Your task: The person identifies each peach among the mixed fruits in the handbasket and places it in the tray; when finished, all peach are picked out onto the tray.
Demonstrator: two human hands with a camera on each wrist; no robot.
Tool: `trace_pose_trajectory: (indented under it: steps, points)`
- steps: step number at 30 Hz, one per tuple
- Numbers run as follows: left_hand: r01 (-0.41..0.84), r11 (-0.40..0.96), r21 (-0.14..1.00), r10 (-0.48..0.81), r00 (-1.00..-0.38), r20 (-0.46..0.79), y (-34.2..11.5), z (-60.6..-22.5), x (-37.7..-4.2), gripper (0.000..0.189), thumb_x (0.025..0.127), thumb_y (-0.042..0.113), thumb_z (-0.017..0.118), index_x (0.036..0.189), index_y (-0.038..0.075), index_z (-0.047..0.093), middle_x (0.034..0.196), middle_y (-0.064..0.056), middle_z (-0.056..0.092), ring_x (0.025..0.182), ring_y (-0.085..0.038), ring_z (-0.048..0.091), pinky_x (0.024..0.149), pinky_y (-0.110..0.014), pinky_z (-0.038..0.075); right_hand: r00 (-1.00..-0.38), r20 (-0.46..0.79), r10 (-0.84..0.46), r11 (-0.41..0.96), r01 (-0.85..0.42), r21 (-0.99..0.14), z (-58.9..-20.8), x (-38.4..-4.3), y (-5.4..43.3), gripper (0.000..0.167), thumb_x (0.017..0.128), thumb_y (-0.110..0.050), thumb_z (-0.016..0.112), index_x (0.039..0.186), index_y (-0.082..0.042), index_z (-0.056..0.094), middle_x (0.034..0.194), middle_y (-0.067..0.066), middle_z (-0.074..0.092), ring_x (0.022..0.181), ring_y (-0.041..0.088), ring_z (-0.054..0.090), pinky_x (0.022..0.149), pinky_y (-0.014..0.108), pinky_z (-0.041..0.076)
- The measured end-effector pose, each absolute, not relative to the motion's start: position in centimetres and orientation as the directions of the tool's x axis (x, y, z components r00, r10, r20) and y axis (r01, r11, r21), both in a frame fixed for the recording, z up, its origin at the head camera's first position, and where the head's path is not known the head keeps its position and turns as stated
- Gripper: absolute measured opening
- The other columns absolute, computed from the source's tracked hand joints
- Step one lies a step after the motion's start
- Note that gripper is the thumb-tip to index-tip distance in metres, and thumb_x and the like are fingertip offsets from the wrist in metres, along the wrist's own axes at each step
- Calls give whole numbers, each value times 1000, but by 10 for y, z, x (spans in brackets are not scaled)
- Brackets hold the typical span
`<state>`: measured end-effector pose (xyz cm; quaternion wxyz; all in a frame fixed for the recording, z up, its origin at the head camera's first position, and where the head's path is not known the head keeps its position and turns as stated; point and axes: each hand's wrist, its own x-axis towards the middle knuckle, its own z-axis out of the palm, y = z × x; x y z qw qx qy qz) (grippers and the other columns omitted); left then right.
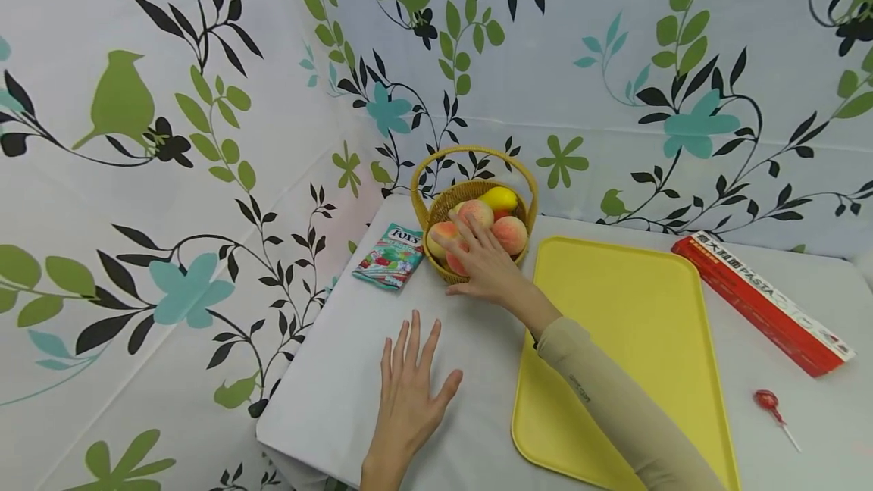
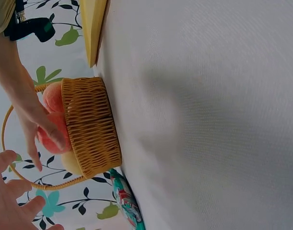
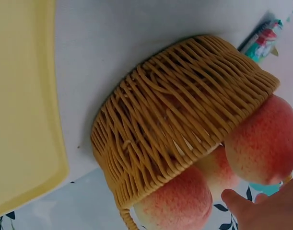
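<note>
A wicker basket [image 1: 455, 193] with a tall handle stands at the back of the table, heaped with several peaches [image 1: 509, 235] and a yellow fruit [image 1: 499, 198]. Over its front reaches my right hand [image 1: 486, 262], fingers spread and extended across the peaches. In the right wrist view the thumb [image 3: 240, 203] shows beside a peach [image 3: 263, 139] at the basket's rim. My left hand [image 1: 411, 392] hovers over the white tabletop in front of the basket, fingers straight and apart, holding nothing. Only its fingertips and part of the palm [image 2: 9, 206] enter the left wrist view.
Left of the basket lies a green FOX'S candy bag [image 1: 391, 256]. A yellow tray [image 1: 621, 309] takes up the table's right middle, partly under my right forearm. Further right are a long red box [image 1: 760, 301] and a red lollipop [image 1: 767, 400]. Patterned cloth hangs behind.
</note>
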<state>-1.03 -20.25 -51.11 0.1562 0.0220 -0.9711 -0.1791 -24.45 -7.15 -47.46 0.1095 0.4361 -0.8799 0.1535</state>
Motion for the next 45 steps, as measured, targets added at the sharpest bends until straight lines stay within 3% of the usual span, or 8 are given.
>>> trace_pose_trajectory:
  steps: [3,6,10,16,27,36,41,45]
  points:
    - [7,932,363,-107,-950,293,-203,-512,-10,78,97,63,54,163,33,27,176,0,10,160,-33,23,125,-65,16,-611,325,-722,588,-789,-177,-481,-245,-72,106,80,-56,82,164,-24,26,174,15,10,160,41,17,120,55,40]
    - [13,928,373,-101,-953,285,-203,-511,-11,77,97,63,54,163,33,28,176,0,10,160,-33,22,124,-66,15,-642,331,-692,613,-764,-201,-486,-244,-67,97,85,-44,82,163,-20,29,174,15,15,156,38,29,97,46,60]
    - [27,924,381,-84,-959,271,-202,-510,-13,77,98,65,51,164,38,22,176,0,10,161,-32,20,125,-66,14,-671,340,-660,624,-740,-251,-490,-243,-61,79,90,-34,79,157,-21,39,169,15,29,147,35,43,73,44,64]
    - [67,922,383,-46,-959,279,-203,-510,-14,76,98,63,53,163,35,25,176,-2,11,160,-34,21,124,-67,16,-697,346,-628,636,-716,-288,-487,-236,-50,68,90,-35,80,148,-21,48,155,15,46,133,34,52,76,48,63]
    - [122,918,378,2,-953,302,-207,-502,-32,76,98,59,57,163,32,27,176,-3,11,160,-34,20,123,-68,16,-751,307,-584,691,-659,-298,-472,-200,22,65,92,-40,77,149,-26,49,152,10,48,129,31,55,67,43,62]
    - [179,906,383,59,-951,304,-206,-500,-37,75,98,59,56,163,33,27,176,-3,11,160,-35,21,123,-68,16,-869,252,-425,777,-493,-392,-472,-171,97,76,87,-37,82,152,-25,44,158,14,42,133,37,52,78,55,63]
    - [236,903,360,110,-935,337,-206,-495,-46,77,96,52,63,163,31,29,175,-5,13,159,-37,23,123,-69,15,-940,191,-282,815,-340,-469,-481,-162,133,80,87,-35,82,155,-24,42,159,17,41,137,42,49,88,67,56]
    - [242,904,351,118,-933,340,-208,-493,-49,77,97,55,60,163,33,28,176,-2,10,159,-36,22,123,-68,15,-967,142,-213,843,-255,-474,-497,-165,155,80,87,-31,82,155,-20,41,158,21,40,137,45,47,94,72,51]
